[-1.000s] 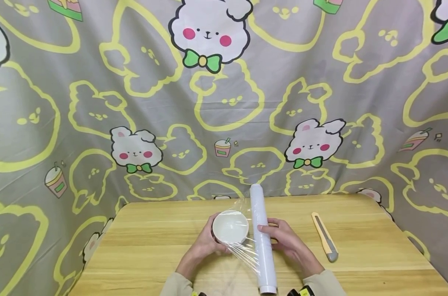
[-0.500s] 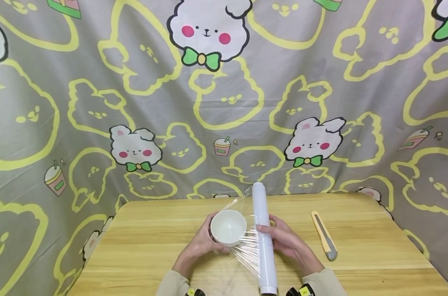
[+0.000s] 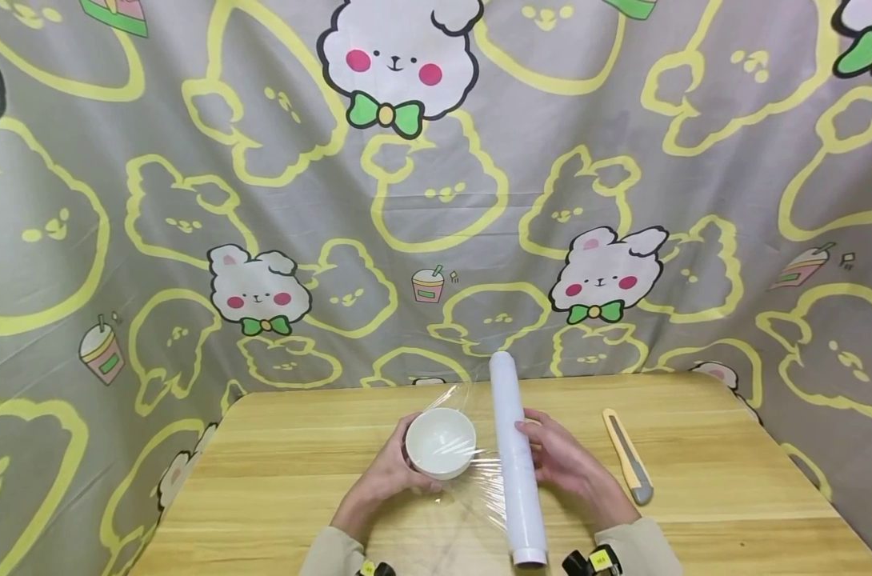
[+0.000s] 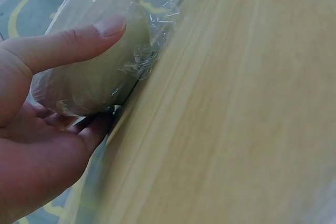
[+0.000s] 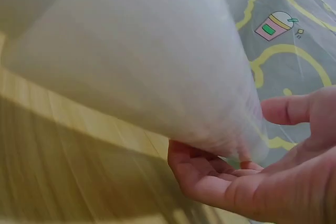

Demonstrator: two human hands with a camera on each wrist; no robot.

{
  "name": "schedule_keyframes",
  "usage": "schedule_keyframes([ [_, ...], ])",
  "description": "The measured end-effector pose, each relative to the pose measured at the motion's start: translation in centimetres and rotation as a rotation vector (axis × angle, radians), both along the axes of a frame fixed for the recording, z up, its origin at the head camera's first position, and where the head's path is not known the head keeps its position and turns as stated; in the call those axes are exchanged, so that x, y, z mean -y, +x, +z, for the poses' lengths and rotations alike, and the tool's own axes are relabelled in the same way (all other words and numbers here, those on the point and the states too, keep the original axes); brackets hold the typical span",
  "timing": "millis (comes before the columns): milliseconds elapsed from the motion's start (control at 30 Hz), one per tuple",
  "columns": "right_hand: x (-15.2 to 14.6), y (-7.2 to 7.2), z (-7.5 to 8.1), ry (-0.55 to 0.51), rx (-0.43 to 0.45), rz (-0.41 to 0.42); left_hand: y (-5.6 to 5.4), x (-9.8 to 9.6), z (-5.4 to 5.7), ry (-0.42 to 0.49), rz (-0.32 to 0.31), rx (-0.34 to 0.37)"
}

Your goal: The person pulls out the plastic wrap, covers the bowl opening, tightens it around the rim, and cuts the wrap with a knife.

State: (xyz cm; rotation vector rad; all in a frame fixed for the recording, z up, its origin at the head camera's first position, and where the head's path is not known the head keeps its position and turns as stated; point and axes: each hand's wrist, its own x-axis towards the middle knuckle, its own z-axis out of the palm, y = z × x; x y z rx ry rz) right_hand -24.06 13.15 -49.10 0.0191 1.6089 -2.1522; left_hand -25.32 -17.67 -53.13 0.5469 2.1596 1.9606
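Bowl [image 3: 440, 442]: in your left hand [image 3: 391, 468], left of the roll [image 3: 517, 464]. Film [image 3: 490, 474]: around the bowl, spanning to the roll. Roll: in your right hand [image 3: 564, 460], lengthwise before you, far end toward the curtain [image 3: 472, 224]. Knife [image 3: 627, 458]: on the table [image 3: 717, 464], right of your right hand. Curtain: behind the table and along both sides.

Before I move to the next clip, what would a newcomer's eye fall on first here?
Probably the gray curtain with its cartoon rabbits, filling the background behind the wooden table. Next, the white bowl in the left hand and the long roll in the right hand, with shiny clear plastic wrap stretched between them. The yellow knife lies on the table, to the right of the right hand.
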Motion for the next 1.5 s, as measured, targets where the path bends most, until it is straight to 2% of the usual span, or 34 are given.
schedule_keyframes([
  [167, -0.6, -0.1, 0.1, 0.033, -0.009, 0.012, -0.1, 0.0, -0.1, 0.002, -0.008, 0.000],
  [367, -1.5, -0.5, 0.2, 0.055, -0.048, 0.071, -0.3, 0.1, -0.2, 0.017, -0.027, 0.006],
  [500, -1.8, -0.5, 0.2, 0.152, -0.118, 0.085, -0.3, 0.2, -0.2, -0.005, -0.032, -0.005],
  [633, -1.7, -0.5, 0.0, 0.289, -0.183, 0.058, -0.2, 0.4, -0.1, -0.021, -0.017, -0.028],
  [867, -1.2, -0.2, -0.1, 0.452, -0.200, -0.030, -0.2, 0.8, -0.1, -0.023, -0.016, -0.025],
  [967, -1.1, -0.1, -0.1, 0.490, -0.215, -0.048, -0.1, 1.0, 0.0, -0.008, -0.023, -0.029],
  [1233, -0.7, -0.1, -0.3, 0.544, -0.242, -0.070, 0.0, 1.0, 0.4, -0.028, -0.007, -0.024],
  [1500, -1.0, 0.0, -0.6, 0.640, -0.259, -0.102, -0.1, 0.9, 0.6, -0.044, -0.011, -0.019],
])
